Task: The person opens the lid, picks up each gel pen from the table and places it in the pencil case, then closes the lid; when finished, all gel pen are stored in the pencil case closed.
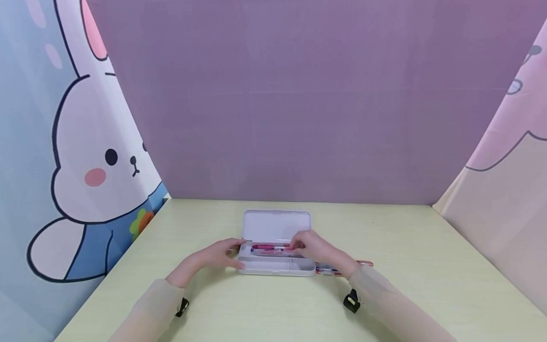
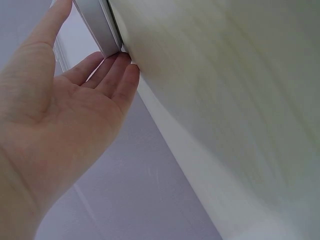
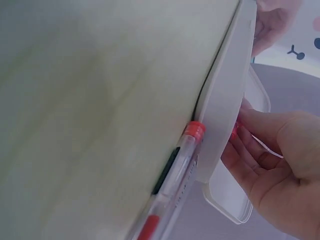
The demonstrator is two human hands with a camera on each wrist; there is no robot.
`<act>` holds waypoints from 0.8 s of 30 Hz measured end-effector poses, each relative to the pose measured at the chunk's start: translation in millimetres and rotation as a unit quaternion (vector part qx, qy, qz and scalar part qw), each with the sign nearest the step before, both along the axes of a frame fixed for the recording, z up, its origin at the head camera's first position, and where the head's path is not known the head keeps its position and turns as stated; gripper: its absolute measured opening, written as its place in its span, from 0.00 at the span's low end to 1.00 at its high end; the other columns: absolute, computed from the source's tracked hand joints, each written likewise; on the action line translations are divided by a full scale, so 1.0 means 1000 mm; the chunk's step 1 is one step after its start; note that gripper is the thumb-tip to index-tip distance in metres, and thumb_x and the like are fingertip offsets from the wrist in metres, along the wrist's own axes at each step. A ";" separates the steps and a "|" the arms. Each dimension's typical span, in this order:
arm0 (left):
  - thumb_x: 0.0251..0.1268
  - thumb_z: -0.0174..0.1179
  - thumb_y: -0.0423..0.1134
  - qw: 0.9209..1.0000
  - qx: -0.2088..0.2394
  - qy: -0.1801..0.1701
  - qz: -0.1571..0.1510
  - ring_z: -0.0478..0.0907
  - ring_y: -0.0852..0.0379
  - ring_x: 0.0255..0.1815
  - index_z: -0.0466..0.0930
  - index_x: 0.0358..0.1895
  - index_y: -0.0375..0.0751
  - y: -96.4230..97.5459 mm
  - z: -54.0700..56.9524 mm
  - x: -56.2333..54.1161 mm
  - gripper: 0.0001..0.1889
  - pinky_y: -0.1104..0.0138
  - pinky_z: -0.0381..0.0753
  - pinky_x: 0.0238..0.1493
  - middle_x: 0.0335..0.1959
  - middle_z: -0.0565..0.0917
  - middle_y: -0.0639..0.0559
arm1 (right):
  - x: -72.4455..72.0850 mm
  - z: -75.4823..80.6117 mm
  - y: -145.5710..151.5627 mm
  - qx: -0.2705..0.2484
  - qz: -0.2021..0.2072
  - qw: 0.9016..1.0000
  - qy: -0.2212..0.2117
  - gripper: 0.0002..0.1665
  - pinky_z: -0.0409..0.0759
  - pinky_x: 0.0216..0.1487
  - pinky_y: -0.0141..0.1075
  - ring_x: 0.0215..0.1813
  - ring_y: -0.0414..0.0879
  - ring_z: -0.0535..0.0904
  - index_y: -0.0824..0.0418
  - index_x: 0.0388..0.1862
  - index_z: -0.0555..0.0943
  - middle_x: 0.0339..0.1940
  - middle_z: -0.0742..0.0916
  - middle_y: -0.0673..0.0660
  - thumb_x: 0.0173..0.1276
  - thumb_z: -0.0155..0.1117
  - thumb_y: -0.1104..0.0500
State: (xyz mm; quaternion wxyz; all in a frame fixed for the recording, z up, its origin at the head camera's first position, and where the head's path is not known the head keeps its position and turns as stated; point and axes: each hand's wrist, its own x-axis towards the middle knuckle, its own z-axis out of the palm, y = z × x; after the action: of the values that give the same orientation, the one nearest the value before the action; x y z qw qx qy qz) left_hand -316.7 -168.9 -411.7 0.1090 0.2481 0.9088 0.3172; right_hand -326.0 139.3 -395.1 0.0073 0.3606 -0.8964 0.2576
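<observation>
A white pencil case (image 1: 273, 272) lies on the table with its lid (image 1: 277, 225) tipped back. My left hand (image 1: 215, 255) holds the left end, thumb at the front corner and fingers towards the back; in the left wrist view the fingertips (image 2: 131, 70) touch the case's edge. Over the back compartment, my right hand (image 1: 314, 244) pinches the right end of a red pen (image 1: 267, 247). Its fingers hide that end, and only a bit of red shows between them in the right wrist view. Another clear-barrelled pen (image 1: 269, 252) lies alongside in the compartment.
Several pens (image 1: 325, 269) with clear barrels and red parts lie on the table (image 1: 239, 308) right of the case, partly under my right forearm. A divider splits the case's front section. A purple backdrop (image 1: 299, 118) rises behind the table, with printed curtains at both sides.
</observation>
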 end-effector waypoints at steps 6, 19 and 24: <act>0.52 0.68 0.50 1.000 -0.001 -0.001 0.002 0.66 0.38 0.65 0.62 0.68 0.34 0.000 -0.001 -0.001 0.42 0.46 0.63 0.66 0.65 0.68 0.35 | 0.001 0.001 0.000 0.004 -0.005 1.000 -0.005 0.04 0.77 0.33 0.27 0.32 0.39 0.76 0.65 0.30 0.83 0.30 0.85 0.53 0.63 0.63 0.65; 0.51 0.68 0.52 1.000 -0.005 -0.007 0.014 0.66 0.39 0.66 0.62 0.68 0.35 0.002 -0.001 0.000 0.43 0.46 0.63 0.67 0.66 0.68 0.36 | -0.003 -0.004 0.001 0.012 -0.024 1.000 0.003 0.03 0.76 0.31 0.27 0.29 0.38 0.74 0.63 0.27 0.82 0.27 0.83 0.52 0.59 0.67 0.66; 0.51 0.69 0.53 1.000 -0.004 -0.011 0.019 0.65 0.40 0.66 0.63 0.68 0.37 0.002 -0.001 0.000 0.43 0.47 0.64 0.67 0.66 0.68 0.37 | -0.004 -0.004 0.002 0.018 -0.031 0.999 0.014 0.03 0.76 0.31 0.27 0.29 0.38 0.74 0.62 0.27 0.82 0.27 0.83 0.52 0.58 0.66 0.68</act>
State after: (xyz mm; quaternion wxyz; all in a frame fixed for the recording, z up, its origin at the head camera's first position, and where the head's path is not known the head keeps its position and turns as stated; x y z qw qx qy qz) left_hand -317.1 -166.9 -412.9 0.1141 0.2267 0.9132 0.3188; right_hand -330.0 140.9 -399.4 0.0216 0.3362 -0.9115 0.2358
